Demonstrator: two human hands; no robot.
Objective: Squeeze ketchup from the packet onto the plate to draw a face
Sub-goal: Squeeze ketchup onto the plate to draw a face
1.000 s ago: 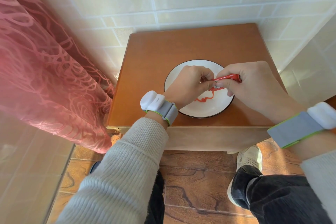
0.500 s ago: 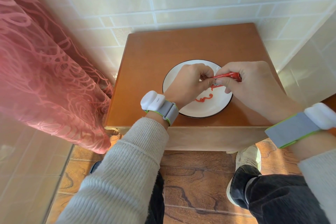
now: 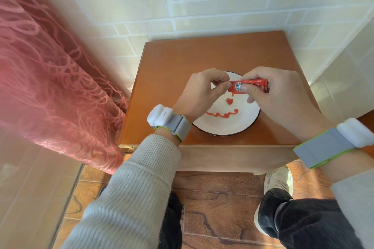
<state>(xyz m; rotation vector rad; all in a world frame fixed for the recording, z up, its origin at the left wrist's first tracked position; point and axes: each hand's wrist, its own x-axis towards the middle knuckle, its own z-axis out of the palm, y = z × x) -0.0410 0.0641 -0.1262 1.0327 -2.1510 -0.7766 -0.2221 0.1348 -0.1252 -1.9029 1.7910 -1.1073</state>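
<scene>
- the person's right hand holds a red ketchup packet above the white plate, thumb and fingers pressed together on it, the thumb lying across the label near its left end.
- the packet lies roughly level, its long side running left to right; its right end sits inside the curled fingers of that hand.
- the left hand is beside the packet's left end, thumb and forefinger drawn close together at the torn tip; whether they actually pinch the tip cannot be told.
- the plate has a dark rim and rests on a small orange-brown wooden table, toward the near edge and right of centre.
- on the plate there is a wavy ketchup line, curving up at its right end, like a mouth.
- above that line, near the plate's middle, sits a small ketchup blob, directly under the packet's left end.
- both wrists wear grey bands with green edging and a white block; the left wristband is over the table's near edge, the right wristband is closer to the camera.
- a beige ribbed sleeve covers the left forearm.
- a pink patterned curtain hangs to the left of the table, against the pale tiled wall.
- below the table a white shoe and dark trousers stand on a wood-patterned floor.
</scene>
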